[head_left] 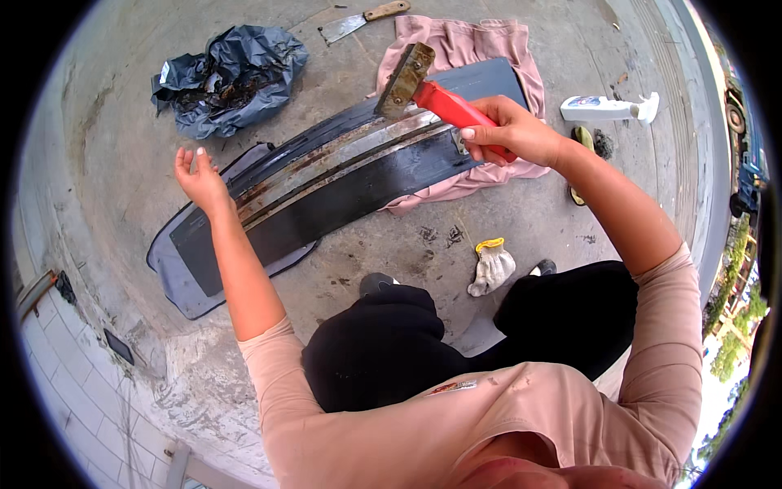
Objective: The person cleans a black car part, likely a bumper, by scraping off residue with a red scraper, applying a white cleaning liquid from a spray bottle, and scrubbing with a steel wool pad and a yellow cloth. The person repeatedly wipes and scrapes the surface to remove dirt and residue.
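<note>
Plainly, we list one long curved panel [326,196], dark-faced, with a rust-marked metal strip [326,165] along its length; it lies aslant on the floor before us, its right end on a pink cloth [513,45], its left on a grey padded cover [183,287].

Right hand [513,130]: fingers closed round the red handle of a scraper [456,110], whose broad head tilts up over the panel's far edge; it looks lifted clear.

Left hand [202,181]: fingers loosely parted, holding nothing, near the panel's far left side; it appears not to touch it.

Also: a crumpled dark bag [273,61] with brown scraps, far left; a putty knife [346,28], far; a white spray bottle [599,108], right; a pale work glove [493,270], near, on the floor.

The step in hand, we judge, is scraping the strip. We do best to lay the blade low and flat, push along the strip's length in short strokes, and keep its corners off the dark face. The bare left hand could steady the panel, well behind the edge.
</note>
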Tool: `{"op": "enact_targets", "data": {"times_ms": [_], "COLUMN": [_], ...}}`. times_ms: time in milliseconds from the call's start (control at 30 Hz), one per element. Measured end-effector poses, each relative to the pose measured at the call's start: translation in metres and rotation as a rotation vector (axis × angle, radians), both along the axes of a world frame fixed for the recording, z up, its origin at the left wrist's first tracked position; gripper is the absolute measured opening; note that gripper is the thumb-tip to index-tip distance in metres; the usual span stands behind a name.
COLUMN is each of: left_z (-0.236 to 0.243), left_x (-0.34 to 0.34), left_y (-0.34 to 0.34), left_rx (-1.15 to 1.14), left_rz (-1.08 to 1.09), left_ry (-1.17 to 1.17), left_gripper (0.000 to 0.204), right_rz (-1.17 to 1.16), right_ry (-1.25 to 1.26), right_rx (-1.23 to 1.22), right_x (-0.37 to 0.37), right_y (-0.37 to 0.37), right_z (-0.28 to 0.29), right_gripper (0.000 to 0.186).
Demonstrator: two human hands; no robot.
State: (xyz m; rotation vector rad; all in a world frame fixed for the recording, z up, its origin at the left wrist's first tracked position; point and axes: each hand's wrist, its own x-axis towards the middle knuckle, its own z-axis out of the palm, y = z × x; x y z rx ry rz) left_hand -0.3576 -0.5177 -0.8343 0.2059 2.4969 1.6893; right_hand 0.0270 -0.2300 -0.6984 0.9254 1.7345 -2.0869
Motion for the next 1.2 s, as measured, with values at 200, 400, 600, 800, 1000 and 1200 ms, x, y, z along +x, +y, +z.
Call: {"op": "enact_targets", "data": {"times_ms": [200, 400, 600, 800, 1000, 1200], "left_z": [0.077, 0.148, 0.173, 0.133, 0.049, 0.029], "left_x": [0.098, 0.23, 0.373, 0.441, 0.541, 0.573], "left_y": [0.09, 0.197, 0.28, 0.338, 0.436, 0.439], "left_rx": [-0.045, -0.201, -0.358, -0.34, -0.157, -0.202], "left_rz": [-0.549, -1.217, -1.649, -1.667, -1.455, -1.476], "left_ry": [0.109, 0.208, 0.336, 0.376, 0.37, 0.215], "left_gripper": [0.04, 0.038, 0.04, 0.054, 0.084, 0.071], "right_rz": [0.052, 0.127, 0.342, -0.512, -0.834, -0.793], "right_ry": [-0.317, -0.31, -0.33, -0.233, 0.01, 0.051], "right_rx": [-0.056, -0.141, 0.584, 0.891, 0.966, 1.268], "right_x": [0.244, 0.357, 0.388, 0.413, 0.405, 0.351], "right_y": [0.03, -0.006, -0.014, 0.054, 0.115, 0.176], "right_z": [-0.016, -0.096, -0.142, -0.117, -0.094, -0.095], "right_gripper": [0.048, 0.035, 0.034, 0.031, 0.068, 0.1]}}
